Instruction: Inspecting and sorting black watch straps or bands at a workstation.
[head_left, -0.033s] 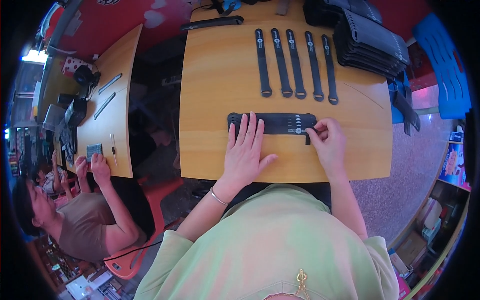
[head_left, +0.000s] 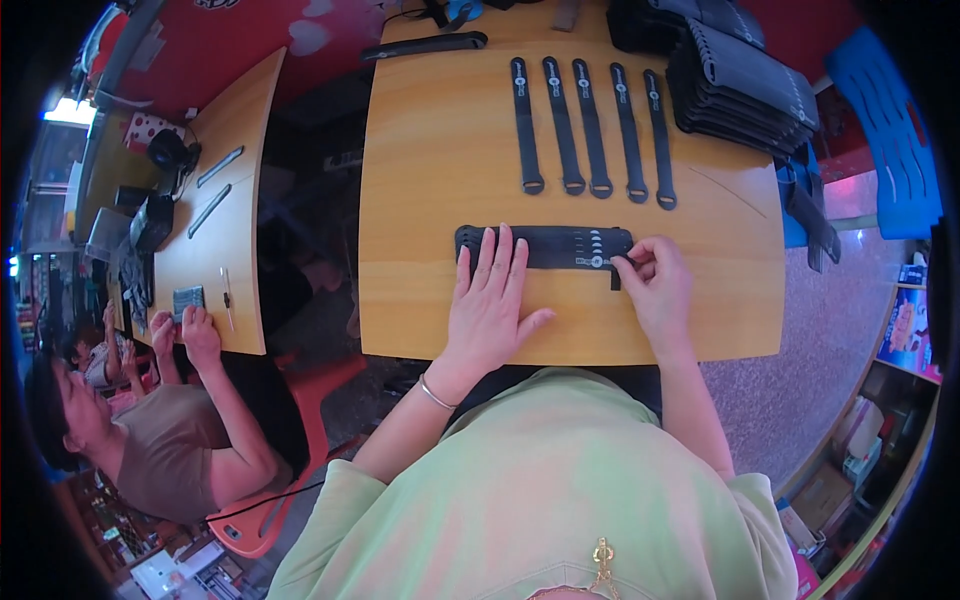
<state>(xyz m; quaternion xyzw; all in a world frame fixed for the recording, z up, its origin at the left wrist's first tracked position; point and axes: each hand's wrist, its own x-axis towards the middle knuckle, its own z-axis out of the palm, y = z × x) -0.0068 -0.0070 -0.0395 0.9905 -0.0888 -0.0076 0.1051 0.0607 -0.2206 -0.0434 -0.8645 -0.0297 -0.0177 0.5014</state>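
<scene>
A black sheet of straps [head_left: 552, 244] lies crosswise on the wooden table in front of me, with white marks and small slots near its right end. My left hand [head_left: 487, 312] presses flat on its left half, fingers stretched and slightly apart. At the near right corner my right hand [head_left: 660, 287] has its thumb and forefinger pinched together on the sheet's edge. A short black strap end [head_left: 616, 281] sticks out toward me beside that thumb. Beyond the sheet, several loose black hook-and-loop straps [head_left: 591, 130] lie in a row, their slotted ends toward me.
A stack of black strap sheets [head_left: 740, 90] stands at the far right of the table [head_left: 430, 180]. A long black bundle [head_left: 425, 46] lies at the far left edge. To the left, a co-worker [head_left: 175, 440] sits at another table [head_left: 235, 150], hands raised. Blue sheeting [head_left: 885, 130] hangs at right.
</scene>
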